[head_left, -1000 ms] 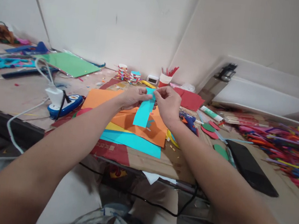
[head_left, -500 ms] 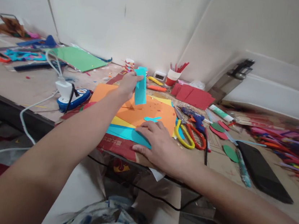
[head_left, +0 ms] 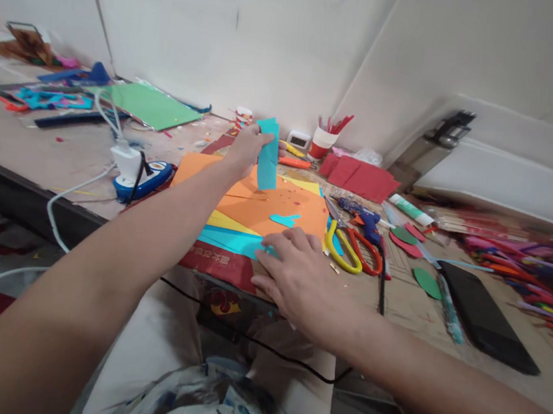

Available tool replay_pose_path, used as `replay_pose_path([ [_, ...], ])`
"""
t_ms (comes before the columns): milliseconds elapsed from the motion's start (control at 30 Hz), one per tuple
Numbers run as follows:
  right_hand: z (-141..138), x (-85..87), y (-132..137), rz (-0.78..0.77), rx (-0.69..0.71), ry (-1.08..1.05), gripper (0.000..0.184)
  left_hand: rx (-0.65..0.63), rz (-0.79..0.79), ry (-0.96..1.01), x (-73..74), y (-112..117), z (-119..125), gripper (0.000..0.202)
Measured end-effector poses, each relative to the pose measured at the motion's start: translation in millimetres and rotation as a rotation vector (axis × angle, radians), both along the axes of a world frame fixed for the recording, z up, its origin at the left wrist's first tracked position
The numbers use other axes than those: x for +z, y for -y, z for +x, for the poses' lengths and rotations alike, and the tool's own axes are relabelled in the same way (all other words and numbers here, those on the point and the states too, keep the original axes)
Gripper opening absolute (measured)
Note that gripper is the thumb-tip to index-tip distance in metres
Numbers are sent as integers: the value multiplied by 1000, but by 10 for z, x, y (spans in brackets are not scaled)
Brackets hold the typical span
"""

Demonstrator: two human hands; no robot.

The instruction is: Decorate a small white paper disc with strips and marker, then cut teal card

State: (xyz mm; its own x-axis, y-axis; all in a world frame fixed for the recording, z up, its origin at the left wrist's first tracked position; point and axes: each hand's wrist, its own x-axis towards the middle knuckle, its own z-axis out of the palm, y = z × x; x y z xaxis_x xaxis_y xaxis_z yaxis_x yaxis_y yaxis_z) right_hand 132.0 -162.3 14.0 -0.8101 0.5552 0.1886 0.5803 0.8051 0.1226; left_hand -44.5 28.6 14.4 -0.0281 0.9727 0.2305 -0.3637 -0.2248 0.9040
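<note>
My left hand is closed on a blue paper strip, held upright above the orange paper. My right hand is at the table's front edge, palm down with fingers apart, next to the blue sheet under the orange and yellow ones. A bit of blue shows between its fingers; whether that is a loose scrap I cannot tell. Just beyond those fingertips lies a small blue paper cut-out. Scissors with yellow and red handles rest right of the paper pile.
A blue glue gun lies behind the scissors. Farther right are a black phone, a glue stick and many pipe cleaners. Red paper and a pencil cup stand near the wall. A power strip sits left.
My right hand has slid slightly toward the front edge and right. The white paper piece hanging below it no longer shows. My left hand still grips the blue strip, raised a little.
</note>
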Motion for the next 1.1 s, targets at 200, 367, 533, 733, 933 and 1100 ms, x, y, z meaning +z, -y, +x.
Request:
replay_pose_path([
  [200,35,-154,82,-144,-35,-192,14,12,-13,-19,34,-53,-22,18],
  [367,43,-98,-9,-219,-90,-217,18,31,23,-15,34,-152,-76,14],
  [533,26,-61,-36,-40,23,-8,15,40,24,-23,30,-185,-94,14],
  [733,-24,44,-99,135,-48,66,12,-17,13,-56,112,-147,-48,17],
  [933,-72,154,-148,162,-89,43,16,-70,58,-140,230,-138,-12,13],
  [1100,-70,160,-172,170,-16,38,20,-61,29,-97,331,-131,-1,12],
])
